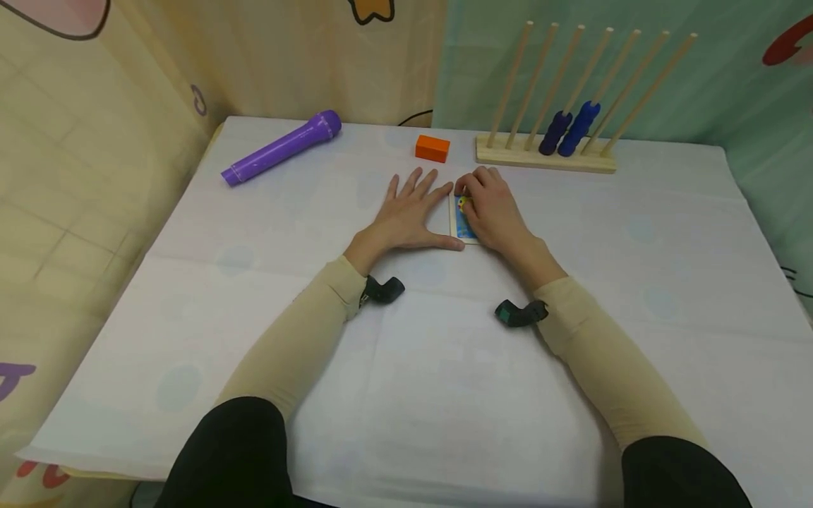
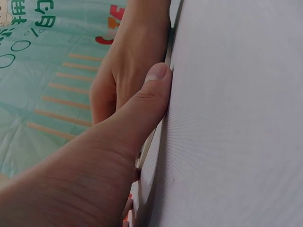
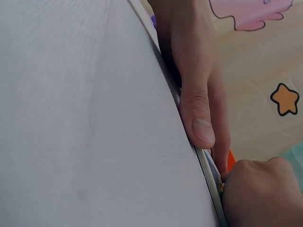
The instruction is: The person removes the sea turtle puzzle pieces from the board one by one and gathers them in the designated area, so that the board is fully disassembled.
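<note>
"Green Chinese characters (image 2: 19,12) are showing in the upper left of the left wrist view, with red letters (image 2: 114,12) nearby; both are lying sideways, so I'm not reading either with certainty."

"And the picture board (image 1: 464,224), which way is it pointing?"

"It's lying flat on the white tablecloth (image 1: 406,395), near the centre of the head view. Its pale left edge is running nearly up and down the frame; the right hand (image 1: 492,212) is covering its right part, so I can't tell the long axis."

"How are the hands working?"

"The left hand (image 1: 406,219) is spreading its fingers, the thumb lying along the board's lower edge. The right is bending its fingers over the board; whether they're pinching anything, I can't tell."

"Further off?"

"An orange block (image 1: 432,148) is sitting at upper centre, a purple toy microphone (image 1: 282,148) is slanting at upper left, and a wooden seven-peg stand (image 1: 540,161) is holding blue bead stacks (image 1: 579,129) at upper right."
</note>
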`<state>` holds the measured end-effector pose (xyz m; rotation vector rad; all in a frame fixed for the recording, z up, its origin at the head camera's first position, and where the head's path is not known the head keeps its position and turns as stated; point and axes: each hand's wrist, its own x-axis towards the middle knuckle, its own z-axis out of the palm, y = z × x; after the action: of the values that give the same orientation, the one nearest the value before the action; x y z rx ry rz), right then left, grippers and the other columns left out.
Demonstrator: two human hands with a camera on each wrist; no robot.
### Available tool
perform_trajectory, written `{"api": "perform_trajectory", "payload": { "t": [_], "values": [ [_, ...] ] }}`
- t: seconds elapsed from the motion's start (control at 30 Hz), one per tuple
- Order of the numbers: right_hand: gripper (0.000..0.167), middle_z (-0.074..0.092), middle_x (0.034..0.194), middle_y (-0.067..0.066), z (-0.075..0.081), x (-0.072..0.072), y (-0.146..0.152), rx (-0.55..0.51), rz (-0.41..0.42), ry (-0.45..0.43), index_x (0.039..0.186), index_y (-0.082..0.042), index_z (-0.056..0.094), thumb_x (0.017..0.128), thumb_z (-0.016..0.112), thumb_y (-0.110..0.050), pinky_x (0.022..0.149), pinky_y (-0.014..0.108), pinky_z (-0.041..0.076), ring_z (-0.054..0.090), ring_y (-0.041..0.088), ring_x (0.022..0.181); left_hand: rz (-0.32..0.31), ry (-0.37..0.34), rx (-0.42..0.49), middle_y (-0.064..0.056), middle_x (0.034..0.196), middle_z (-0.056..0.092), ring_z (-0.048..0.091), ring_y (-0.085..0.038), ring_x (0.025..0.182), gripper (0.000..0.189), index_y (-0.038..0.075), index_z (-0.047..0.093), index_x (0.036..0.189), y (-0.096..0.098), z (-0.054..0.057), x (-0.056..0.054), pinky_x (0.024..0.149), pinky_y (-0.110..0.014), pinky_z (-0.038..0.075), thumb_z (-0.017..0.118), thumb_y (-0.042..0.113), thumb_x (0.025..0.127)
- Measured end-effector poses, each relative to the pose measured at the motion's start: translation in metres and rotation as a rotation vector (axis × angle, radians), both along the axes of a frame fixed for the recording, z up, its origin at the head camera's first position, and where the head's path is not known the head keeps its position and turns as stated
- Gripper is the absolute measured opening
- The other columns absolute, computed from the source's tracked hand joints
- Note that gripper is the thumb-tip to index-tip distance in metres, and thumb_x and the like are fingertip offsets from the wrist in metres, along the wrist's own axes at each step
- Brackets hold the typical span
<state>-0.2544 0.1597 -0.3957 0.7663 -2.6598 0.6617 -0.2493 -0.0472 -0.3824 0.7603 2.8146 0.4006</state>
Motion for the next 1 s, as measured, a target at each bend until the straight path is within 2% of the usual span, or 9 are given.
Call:
{"api": "perform_trajectory", "payload": {
  "t": [0.2,0.47,0.57,0.7,0.83,1.0],
  "values": [
    [0.012,0.057,0.108,0.02,-0.002,-0.0059,-0.0003,0.031,0.019,0.016,0.111,0.001,0.061,0.101,0.054,-0.001,0.098,0.05,0.043,0.049,0.039,0.103,-0.002,0.009,0.015,-0.005,0.179,-0.001,-0.01,-0.032,0.165,0.116,0.03,0.018,0.17,-0.0004,-0.0011,-0.0004,0.129,-0.061,-0.012,0.064,0.087,0.081],
    [0.017,0.058,0.11,0.018,-0.0034,-0.0059,0.0022,-0.027,0.042,-0.017,0.113,-0.001,0.065,0.1,0.054,-0.002,0.096,0.049,0.043,0.05,0.037,0.104,0.003,0.012,0.014,-0.005,0.179,0.0,-0.009,-0.032,0.165,0.116,0.03,0.018,0.17,-0.0012,-0.0014,-0.0003,0.129,-0.061,-0.012,0.064,0.088,0.08],
    [0.019,0.059,0.112,0.016,-0.0044,-0.0039,0.0051,-0.059,0.043,-0.052,0.115,-0.003,0.067,0.098,0.059,-0.007,0.097,0.048,0.043,0.049,0.036,0.106,0.001,0.012,0.017,-0.005,0.179,-0.001,-0.009,-0.031,0.165,0.117,0.031,0.018,0.17,-0.002,-0.0032,0.0,0.129,-0.06,-0.012,0.064,0.088,0.08],
    [0.027,0.06,0.114,0.016,-0.0056,-0.0014,0.0066,-0.083,0.046,-0.076,0.116,-0.003,0.068,0.097,0.072,-0.022,0.1,0.049,0.044,0.05,0.035,0.111,-0.004,0.012,0.017,-0.004,0.179,-0.001,-0.01,-0.031,0.165,0.116,0.031,0.018,0.17,-0.0034,-0.0044,0.0009,0.129,-0.06,-0.013,0.062,0.088,0.08],
    [0.043,0.06,0.111,0.017,-0.0043,0.0003,0.0031,-0.085,0.048,-0.061,0.114,-0.002,0.068,0.091,0.084,-0.035,0.1,0.05,0.045,0.051,0.036,0.112,-0.008,0.019,0.016,-0.005,0.179,-0.001,-0.009,-0.032,0.165,0.116,0.03,0.017,0.171,-0.0051,-0.0034,0.0018,0.129,-0.061,-0.012,0.061,0.089,0.081],
    [0.048,0.058,0.105,0.018,-0.0011,0.0008,-0.003,-0.077,0.039,-0.012,0.108,-0.001,0.066,0.086,0.089,-0.037,0.092,0.049,0.043,0.05,0.037,0.104,-0.011,0.025,0.016,-0.005,0.179,-0.001,-0.009,-0.032,0.165,0.116,0.03,0.017,0.17,-0.0062,-0.0004,0.0015,0.129,-0.061,-0.012,0.06,0.09,0.081]
  ]
}}
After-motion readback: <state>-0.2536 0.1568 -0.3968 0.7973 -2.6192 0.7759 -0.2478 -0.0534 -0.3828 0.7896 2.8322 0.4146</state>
